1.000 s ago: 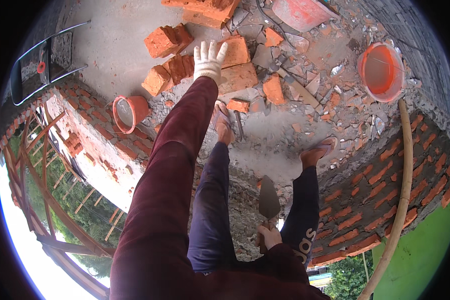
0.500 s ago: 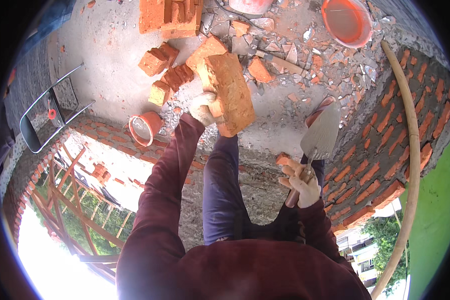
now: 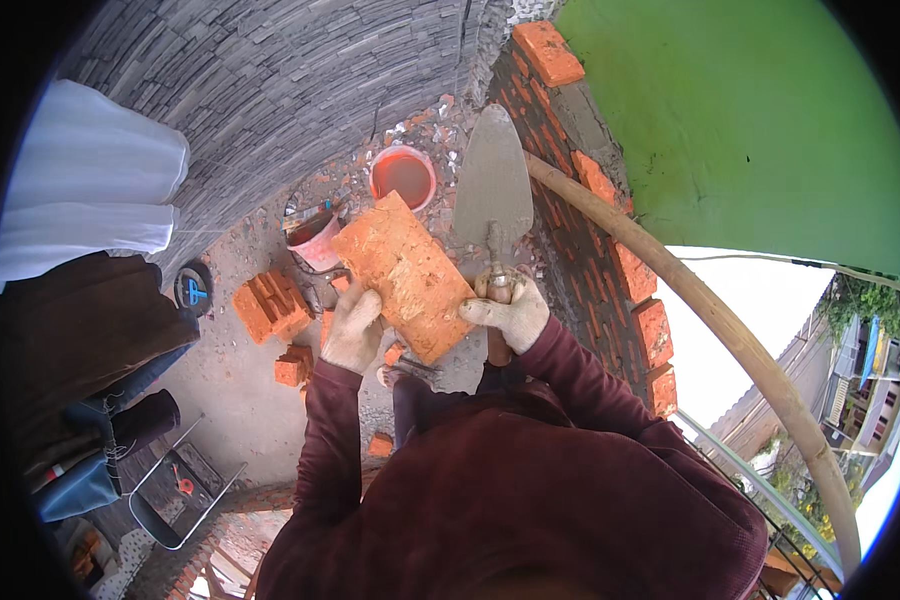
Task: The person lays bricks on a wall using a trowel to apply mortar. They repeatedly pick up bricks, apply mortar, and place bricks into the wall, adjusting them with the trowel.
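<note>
An orange brick (image 3: pixel 405 277) is held up in front of me, tilted, its broad face showing. My left hand (image 3: pixel 354 330), in a pale work glove, grips its lower left side. At the brick's right corner, the thumb of my gloved right hand (image 3: pixel 515 312) touches it. That same hand is closed round the handle of a pointed trowel (image 3: pixel 494 190), whose grey blade points away from me. The trowel's handle is mostly hidden by the fingers. To my right rises a brick wall (image 3: pixel 560 165) with grey mortar joints and several bricks along its top.
Stacked bricks (image 3: pixel 272 305) sit on the floor at left, near a bucket (image 3: pixel 315 240) with tools. An orange-rimmed bucket (image 3: pixel 402 178) holds greyish liquid. A wooden pole (image 3: pixel 690 280) leans along the right wall. Clothes (image 3: pixel 80 340) hang at left above a metal-framed chair (image 3: pixel 175 500).
My view has swung toward the right wall. The brick has come up off the floor area, and my right hand has moved from my lap to its right corner, trowel still in it.
</note>
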The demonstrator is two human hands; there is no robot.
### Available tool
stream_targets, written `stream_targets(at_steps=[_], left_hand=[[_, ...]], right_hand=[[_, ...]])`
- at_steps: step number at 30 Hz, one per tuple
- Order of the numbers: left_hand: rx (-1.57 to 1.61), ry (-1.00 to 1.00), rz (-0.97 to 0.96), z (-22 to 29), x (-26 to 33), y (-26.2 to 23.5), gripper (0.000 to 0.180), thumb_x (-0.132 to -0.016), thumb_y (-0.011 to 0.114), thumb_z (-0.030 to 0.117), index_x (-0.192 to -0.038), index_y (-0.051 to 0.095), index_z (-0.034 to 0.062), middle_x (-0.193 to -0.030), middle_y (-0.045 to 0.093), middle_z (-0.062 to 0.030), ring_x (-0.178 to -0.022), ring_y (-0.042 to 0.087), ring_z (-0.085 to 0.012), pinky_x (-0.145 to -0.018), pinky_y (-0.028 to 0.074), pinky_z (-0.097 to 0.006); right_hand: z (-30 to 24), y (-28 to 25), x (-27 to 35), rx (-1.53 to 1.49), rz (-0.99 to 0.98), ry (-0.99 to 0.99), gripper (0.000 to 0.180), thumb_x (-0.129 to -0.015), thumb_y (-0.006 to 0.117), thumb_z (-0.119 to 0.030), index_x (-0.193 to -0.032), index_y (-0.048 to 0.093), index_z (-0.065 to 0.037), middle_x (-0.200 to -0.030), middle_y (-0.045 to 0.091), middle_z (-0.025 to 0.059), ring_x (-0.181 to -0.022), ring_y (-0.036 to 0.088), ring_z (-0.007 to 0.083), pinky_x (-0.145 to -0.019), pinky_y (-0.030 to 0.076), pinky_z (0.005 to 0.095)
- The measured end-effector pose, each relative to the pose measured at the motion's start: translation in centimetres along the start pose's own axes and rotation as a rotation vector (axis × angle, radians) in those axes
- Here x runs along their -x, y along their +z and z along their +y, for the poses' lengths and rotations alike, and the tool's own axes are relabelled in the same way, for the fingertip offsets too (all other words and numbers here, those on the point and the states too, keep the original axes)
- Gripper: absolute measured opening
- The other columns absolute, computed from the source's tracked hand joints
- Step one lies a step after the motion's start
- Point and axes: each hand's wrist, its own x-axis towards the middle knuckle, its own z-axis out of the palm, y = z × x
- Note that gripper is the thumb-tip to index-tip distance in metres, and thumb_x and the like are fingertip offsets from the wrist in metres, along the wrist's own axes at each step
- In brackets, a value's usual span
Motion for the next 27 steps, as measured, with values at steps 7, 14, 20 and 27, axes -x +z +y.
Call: stream_targets(at_steps=[7, 14, 20, 27], left_hand=[[-0.047, -0.139, 0.053, -1.3, -7.9, 14.7, 0.063, -0.098, 0.066, 0.030, -0.148, 0.044, -0.0012, -0.141, 0.058, -0.0150, -0.127, 0.060, -0.0271, -0.102, 0.054, -0.047], [-0.018, -0.261, -0.056, -3.8, -22.2, 20.7, 0.054, -0.098, 0.068, 0.028, -0.142, 0.054, 0.0001, -0.136, 0.062, -0.0133, -0.121, 0.064, -0.0261, -0.104, 0.052, -0.047], [-0.101, -0.344, 0.015, -7.8, -38.9, 20.7, 0.048, -0.098, 0.069, 0.030, -0.142, 0.059, 0.0116, -0.141, 0.059, -0.0043, -0.130, 0.054, -0.0196, -0.105, 0.051, -0.044], [-0.104, -0.494, 0.150, -8.8, -46.2, 23.9, 0.042, -0.097, 0.073, 0.026, -0.136, 0.062, 0.0138, -0.145, 0.054, -0.0031, -0.134, 0.049, -0.0193, -0.100, 0.059, -0.038]], right_hand=[[-9.3, -13.8, 1.0, 0.562, 0.086, -0.179, 0.028, -0.078, 0.085, -0.009, -0.097, 0.067, 0.001, -0.090, 0.062, 0.0025, -0.082, 0.058, 0.0133, -0.081, 0.052, 0.0320], [-13.8, -19.4, 7.8, 0.347, 0.439, -0.172, 0.038, -0.084, 0.081, -0.012, -0.113, 0.065, 0.006, -0.122, 0.071, 0.0158, -0.094, 0.069, 0.0149, -0.083, 0.057, 0.0323], [-14.4, -18.9, 13.3, 0.199, 0.582, -0.146, 0.024, -0.083, 0.078, -0.005, -0.091, 0.056, -0.002, -0.121, 0.072, 0.0164, -0.103, 0.071, 0.0192, -0.089, 0.058, 0.0351], [-13.5, -17.1, 12.7, 0.378, 0.914, -0.043, 0.020, -0.079, 0.078, -0.007, -0.087, 0.061, 0.000, -0.105, 0.076, 0.0110, -0.089, 0.068, 0.0160, -0.082, 0.055, 0.0341]])
